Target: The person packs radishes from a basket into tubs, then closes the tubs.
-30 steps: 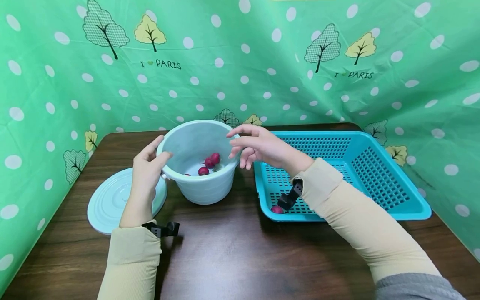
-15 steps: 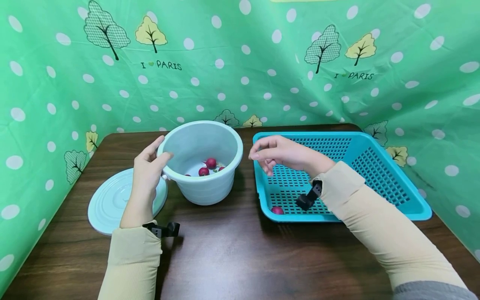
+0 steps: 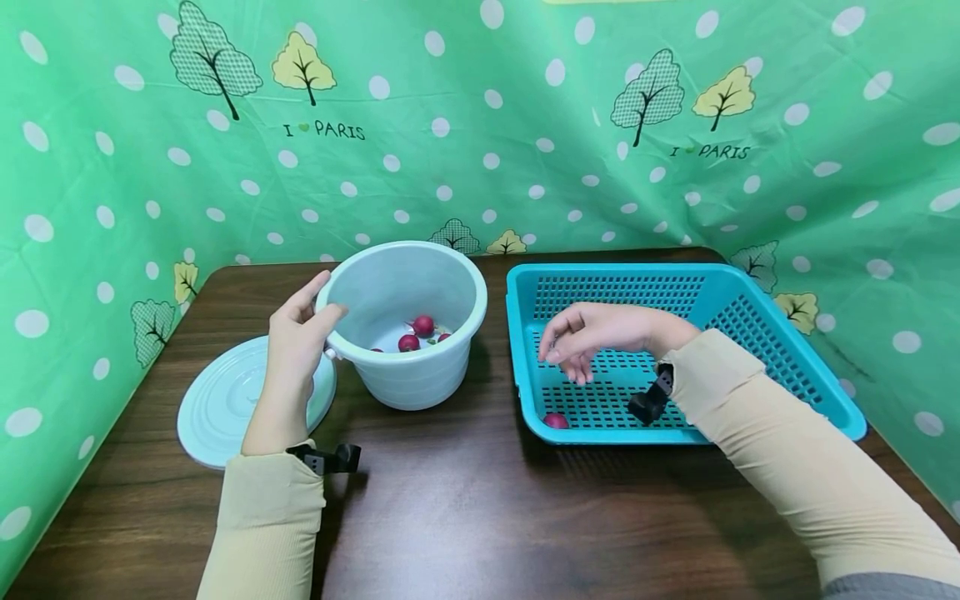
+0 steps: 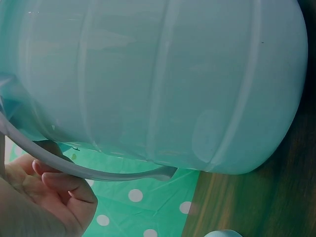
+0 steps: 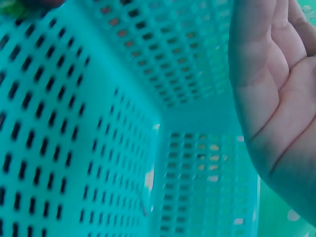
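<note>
My left hand point(image 3: 296, 346) grips the left rim of a pale blue bucket point(image 3: 412, 379), thumb inside the edge and fingers outside. In the left wrist view, curled fingers show beside the bucket's handle point(image 4: 98, 173). Several red radishes point(image 3: 408, 342) lie on the bucket's floor. My right hand point(image 3: 600, 333) hangs over the left part of a turquoise slotted basket point(image 3: 690, 435), its fingers loosely bent with nothing between them. Below it, one radish point(image 3: 556, 421) lies in the basket's near left corner. The right wrist view shows my palm point(image 5: 281, 94) close to the basket walls.
A round pale blue lid point(image 3: 217, 404) lies on the dark wooden table point(image 3: 450, 517), left of the bucket and partly behind my left wrist. Behind the table hangs a green dotted curtain point(image 3: 465, 83).
My right hand has moved from the bucket's right rim, rightward and down over the basket. The radishes in the bucket have shifted slightly. My left hand has stayed on the rim.
</note>
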`<state>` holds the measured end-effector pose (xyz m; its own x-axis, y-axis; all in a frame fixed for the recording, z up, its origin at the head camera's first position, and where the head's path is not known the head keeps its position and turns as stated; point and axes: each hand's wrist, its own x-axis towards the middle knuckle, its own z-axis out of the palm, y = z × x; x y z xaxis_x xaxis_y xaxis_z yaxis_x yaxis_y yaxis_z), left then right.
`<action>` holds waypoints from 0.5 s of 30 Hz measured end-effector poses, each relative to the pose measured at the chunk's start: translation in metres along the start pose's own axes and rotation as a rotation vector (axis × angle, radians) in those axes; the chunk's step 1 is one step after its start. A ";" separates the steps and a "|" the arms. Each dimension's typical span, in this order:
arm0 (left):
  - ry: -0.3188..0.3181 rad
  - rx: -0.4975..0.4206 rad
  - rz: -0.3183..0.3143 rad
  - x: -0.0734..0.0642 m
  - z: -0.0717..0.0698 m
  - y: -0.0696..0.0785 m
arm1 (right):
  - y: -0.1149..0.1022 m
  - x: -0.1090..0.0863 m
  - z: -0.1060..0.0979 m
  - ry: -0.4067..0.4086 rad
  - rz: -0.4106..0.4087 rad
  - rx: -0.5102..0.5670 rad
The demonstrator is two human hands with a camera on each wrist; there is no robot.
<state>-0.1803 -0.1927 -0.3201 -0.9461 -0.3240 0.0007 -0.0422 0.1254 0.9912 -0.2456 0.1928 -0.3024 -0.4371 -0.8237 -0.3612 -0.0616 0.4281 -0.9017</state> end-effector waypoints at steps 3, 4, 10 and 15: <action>0.000 -0.003 -0.001 0.000 0.000 0.000 | 0.008 -0.001 -0.003 -0.026 0.033 0.010; 0.001 -0.003 -0.002 0.000 0.000 0.000 | 0.011 -0.001 -0.003 -0.033 0.048 0.013; 0.005 0.004 -0.001 0.000 0.000 0.000 | 0.027 -0.001 -0.005 -0.079 0.139 0.006; 0.006 0.006 0.001 0.000 0.000 0.000 | 0.035 0.003 -0.005 -0.102 0.232 -0.011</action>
<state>-0.1804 -0.1930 -0.3200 -0.9442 -0.3292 0.0026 -0.0432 0.1316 0.9904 -0.2534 0.2072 -0.3334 -0.3476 -0.7362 -0.5807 0.0197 0.6134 -0.7895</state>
